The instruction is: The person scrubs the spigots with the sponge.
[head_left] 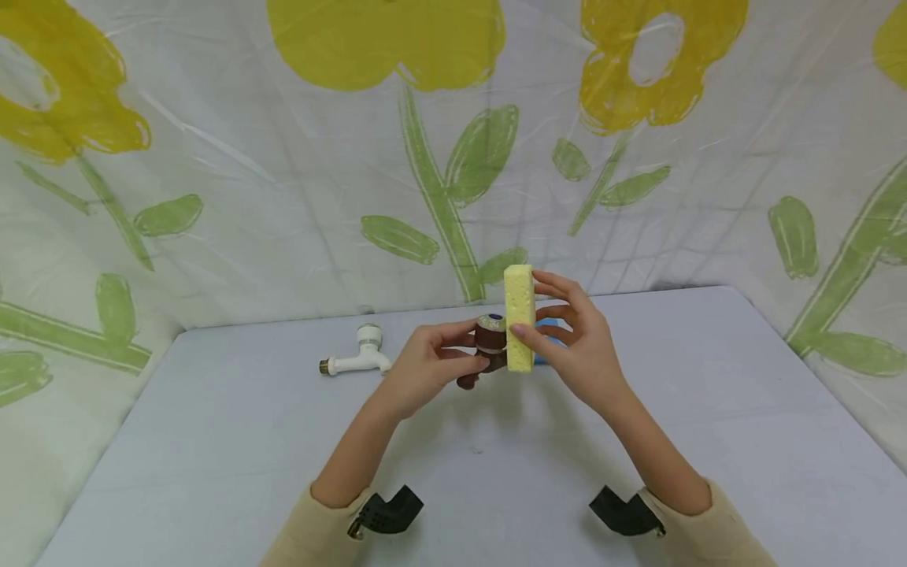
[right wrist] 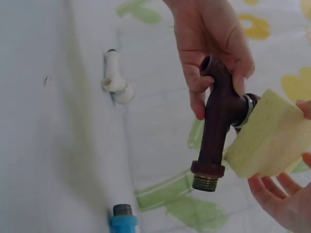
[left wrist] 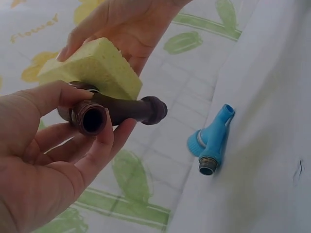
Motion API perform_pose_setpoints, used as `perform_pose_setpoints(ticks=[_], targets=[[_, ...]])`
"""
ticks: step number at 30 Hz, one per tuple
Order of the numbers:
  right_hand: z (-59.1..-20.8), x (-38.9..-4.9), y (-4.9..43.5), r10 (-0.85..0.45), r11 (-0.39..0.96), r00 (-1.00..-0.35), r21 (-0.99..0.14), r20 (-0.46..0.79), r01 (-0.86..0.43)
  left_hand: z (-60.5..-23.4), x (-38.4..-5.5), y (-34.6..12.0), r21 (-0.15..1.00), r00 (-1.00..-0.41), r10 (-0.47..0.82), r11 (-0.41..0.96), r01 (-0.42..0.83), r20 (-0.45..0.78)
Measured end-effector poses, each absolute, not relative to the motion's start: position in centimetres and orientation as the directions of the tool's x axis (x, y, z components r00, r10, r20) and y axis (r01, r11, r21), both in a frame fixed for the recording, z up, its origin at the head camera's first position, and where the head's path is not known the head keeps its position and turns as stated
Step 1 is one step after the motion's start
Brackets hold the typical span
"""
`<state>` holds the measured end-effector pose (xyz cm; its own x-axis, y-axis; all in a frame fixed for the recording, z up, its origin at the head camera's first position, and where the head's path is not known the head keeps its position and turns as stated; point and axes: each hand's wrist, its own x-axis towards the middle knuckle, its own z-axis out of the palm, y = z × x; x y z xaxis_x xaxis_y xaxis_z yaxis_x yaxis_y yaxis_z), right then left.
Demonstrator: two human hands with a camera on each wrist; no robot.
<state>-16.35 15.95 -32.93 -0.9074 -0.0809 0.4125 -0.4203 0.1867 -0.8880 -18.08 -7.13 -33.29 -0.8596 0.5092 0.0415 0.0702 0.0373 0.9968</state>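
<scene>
A dark brown faucet [right wrist: 217, 121] with a threaded brass end is held up above the table by my left hand [head_left: 423, 364], whose thumb and fingers pinch its body. My right hand [head_left: 584, 346] grips a pale yellow sponge [head_left: 520, 319] by its edges, thumb on the near side and fingers behind. One face of the sponge lies against the knob end of the brown faucet, as the right wrist view shows. In the left wrist view the faucet's open spout [left wrist: 92, 120] faces the camera.
On the white table [head_left: 234, 441] a white faucet [head_left: 361, 354] lies behind the left hand. A blue faucet [left wrist: 214, 138] lies on the right, mostly hidden behind the right hand in the head view. A flower-printed sheet [head_left: 283, 197] hangs behind the table.
</scene>
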Motion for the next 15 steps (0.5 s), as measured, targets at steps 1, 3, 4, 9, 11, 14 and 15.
perform_pose_setpoints(ticks=[1,3,4,9,11,14,15], targets=[[-32.87,-16.31,15.95,-0.083,0.174,-0.904,-0.887,0.419,-0.427,-33.29,-18.10,-7.13,0.997,-0.857,0.514,0.039,0.073,0.043],[-32.74,-16.25,15.92,-0.082,0.140,-0.898,-0.887,0.432,-0.439,-33.27,-18.14,-7.13,0.997,-0.850,0.525,0.034,0.070,0.042],[-32.68,-16.22,15.91,-0.078,0.125,-0.896,-0.888,0.437,-0.443,-33.27,-18.17,-7.13,0.998,-0.847,0.530,0.029,0.064,0.039],[-32.64,-16.41,15.95,-0.030,0.048,-0.904,-0.902,0.427,-0.428,-33.16,-18.20,-7.16,0.998,-0.815,0.578,0.002,0.057,0.046],[-32.67,-16.52,16.06,-0.017,0.030,-0.908,-0.908,0.418,-0.419,-33.14,-18.20,-7.15,0.998,-0.801,0.596,-0.004,0.064,0.053],[-32.68,-16.56,16.27,-0.025,-0.016,-0.910,-0.911,0.413,-0.413,-33.14,-18.22,-7.11,0.997,-0.792,0.607,-0.012,0.074,0.066],[-32.67,-16.55,16.34,-0.033,-0.033,-0.910,-0.910,0.414,-0.413,-33.16,-18.23,-7.10,0.997,-0.795,0.603,-0.013,0.077,0.070]])
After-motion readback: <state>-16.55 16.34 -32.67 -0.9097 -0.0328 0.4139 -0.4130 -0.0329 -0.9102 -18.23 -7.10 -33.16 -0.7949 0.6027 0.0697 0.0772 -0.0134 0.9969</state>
